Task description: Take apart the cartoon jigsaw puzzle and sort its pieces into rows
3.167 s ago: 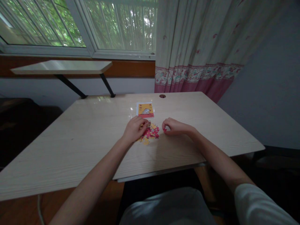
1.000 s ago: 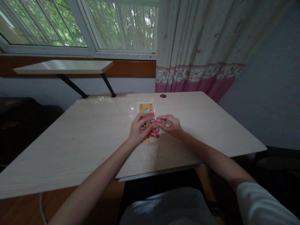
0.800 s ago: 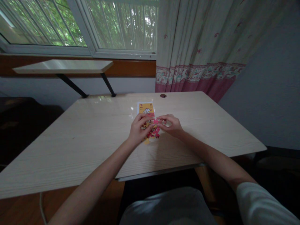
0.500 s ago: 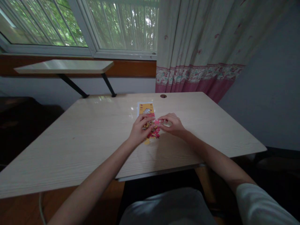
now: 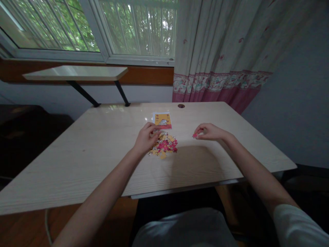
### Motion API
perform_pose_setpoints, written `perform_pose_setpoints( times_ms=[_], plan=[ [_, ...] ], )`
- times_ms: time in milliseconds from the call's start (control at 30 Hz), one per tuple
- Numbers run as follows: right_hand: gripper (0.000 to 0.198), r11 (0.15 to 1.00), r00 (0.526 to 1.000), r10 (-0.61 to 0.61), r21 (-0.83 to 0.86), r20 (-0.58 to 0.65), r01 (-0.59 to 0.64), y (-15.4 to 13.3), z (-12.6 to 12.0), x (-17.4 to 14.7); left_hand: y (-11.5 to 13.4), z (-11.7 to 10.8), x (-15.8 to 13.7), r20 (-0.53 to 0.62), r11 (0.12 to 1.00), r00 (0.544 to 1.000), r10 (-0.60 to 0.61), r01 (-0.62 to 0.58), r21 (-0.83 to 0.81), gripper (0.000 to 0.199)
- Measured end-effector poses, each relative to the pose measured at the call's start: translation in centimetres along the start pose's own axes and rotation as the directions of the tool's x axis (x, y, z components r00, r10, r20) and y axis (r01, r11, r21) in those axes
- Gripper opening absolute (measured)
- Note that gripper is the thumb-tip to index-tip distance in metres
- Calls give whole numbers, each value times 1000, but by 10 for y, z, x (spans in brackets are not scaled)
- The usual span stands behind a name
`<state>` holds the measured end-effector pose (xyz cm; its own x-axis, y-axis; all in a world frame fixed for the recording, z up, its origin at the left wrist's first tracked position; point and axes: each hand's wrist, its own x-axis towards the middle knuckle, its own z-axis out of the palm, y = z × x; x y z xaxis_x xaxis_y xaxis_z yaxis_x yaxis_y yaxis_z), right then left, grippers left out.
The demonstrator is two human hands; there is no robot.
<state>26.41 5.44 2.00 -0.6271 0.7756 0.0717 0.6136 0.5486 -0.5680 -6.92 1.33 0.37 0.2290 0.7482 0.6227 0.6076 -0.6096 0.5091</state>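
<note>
A loose heap of jigsaw puzzle pieces [image 5: 165, 145], pink, yellow and patterned, lies on the tabletop. My left hand [image 5: 147, 138] is at the heap's upper left edge, its thumb and fingers apart with nothing visible between them. My right hand [image 5: 209, 131], off to the right of the heap, pinches a pink puzzle piece [image 5: 195, 136] between thumb and fingers. Just behind the heap lies a picture card [image 5: 162, 119], yellow with a red lower band, a white animal and a pale border. My left fingertips partly cover its lower left corner.
The pale wooden desk [image 5: 102, 154] spreads around both hands. A small raised shelf [image 5: 77, 73] on dark supports stands at the back left. A round cable hole [image 5: 181, 106] is near the back edge. Behind are a window and a long curtain [image 5: 218, 51].
My right hand has moved right, away from the heap, with a pink puzzle piece. My left hand has drawn back slightly left, uncovering more of the heap.
</note>
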Motion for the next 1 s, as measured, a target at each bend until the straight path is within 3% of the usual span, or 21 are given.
perform_pose_setpoints(
  times_ms=[133,300,400,600,767,1000],
  plan=[
    [30,995,993,97,5,74,-97,8,4,-12,-2,2,-2,33,999,999,26,-27,20,14],
    [33,994,993,110,-17,44,-110,9,1,-13,-4,1,-3,48,999,999,24,-27,44,13],
    [33,996,996,81,-22,-23,-81,10,-1,-14,-4,1,-3,78,998,997,16,-20,62,13],
    [25,987,990,-97,-135,-101,83,9,5,-10,-2,0,-2,105,997,994,18,-25,72,14],
    [22,973,994,-100,-214,-47,88,13,13,-6,-3,0,-3,107,997,994,10,-19,79,14],
    [22,958,990,-124,-267,-60,104,10,21,1,-6,3,-2,131,997,991,-2,-8,71,15]
  ],
)
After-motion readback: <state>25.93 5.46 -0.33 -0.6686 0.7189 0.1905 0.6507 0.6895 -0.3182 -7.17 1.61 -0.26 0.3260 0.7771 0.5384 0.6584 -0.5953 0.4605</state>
